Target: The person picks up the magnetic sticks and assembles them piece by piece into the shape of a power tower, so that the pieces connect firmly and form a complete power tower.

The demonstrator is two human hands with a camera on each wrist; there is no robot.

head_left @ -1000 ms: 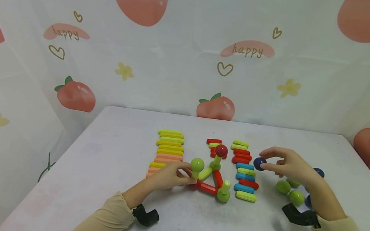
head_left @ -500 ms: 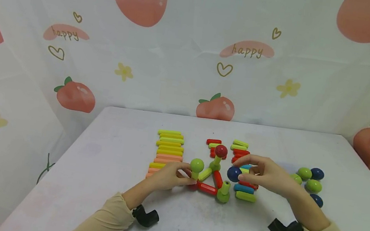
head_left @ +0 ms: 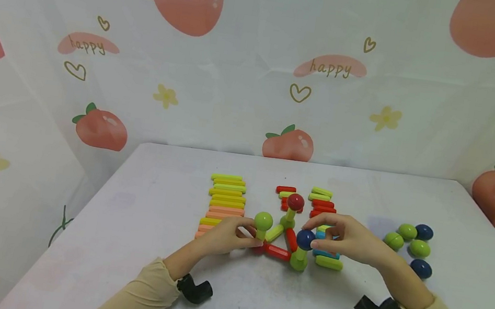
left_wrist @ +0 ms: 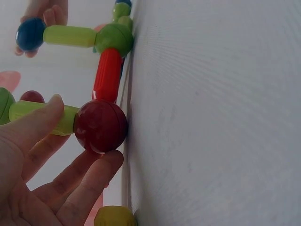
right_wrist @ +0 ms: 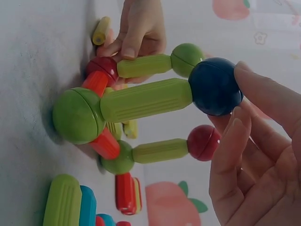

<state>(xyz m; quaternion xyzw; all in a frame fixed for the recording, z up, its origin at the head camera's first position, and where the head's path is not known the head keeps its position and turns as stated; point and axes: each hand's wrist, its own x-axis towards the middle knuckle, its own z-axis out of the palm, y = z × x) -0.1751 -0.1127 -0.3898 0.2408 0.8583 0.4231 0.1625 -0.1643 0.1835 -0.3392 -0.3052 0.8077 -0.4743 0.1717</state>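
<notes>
A triangle of red and green magnetic sticks joined by balls lies on the table, with a light green stick standing at each corner. My right hand (head_left: 351, 239) pinches a dark blue ball (right_wrist: 216, 86) between thumb and fingers. That ball touches the top of the front right upright stick (right_wrist: 146, 100), whose base is a green ball (right_wrist: 78, 115). At the left corner my left hand (head_left: 227, 235) holds the upright stick (left_wrist: 35, 114) low down, its fingers against the red base ball (left_wrist: 101, 126). A green ball (head_left: 264, 221) tops that stick; a red ball (head_left: 296, 201) tops the back one.
Left of the structure lies a column of yellow and orange sticks (head_left: 227, 197). Shorter red, blue and green sticks (head_left: 328, 263) lie in a column to the right, with a few red and green ones (head_left: 286, 189) behind. Loose green and blue balls (head_left: 419, 248) sit farther right.
My right hand has carried the blue ball leftward from beside the stick column onto the top of the front right upright stick. My left hand stays on its stick.
</notes>
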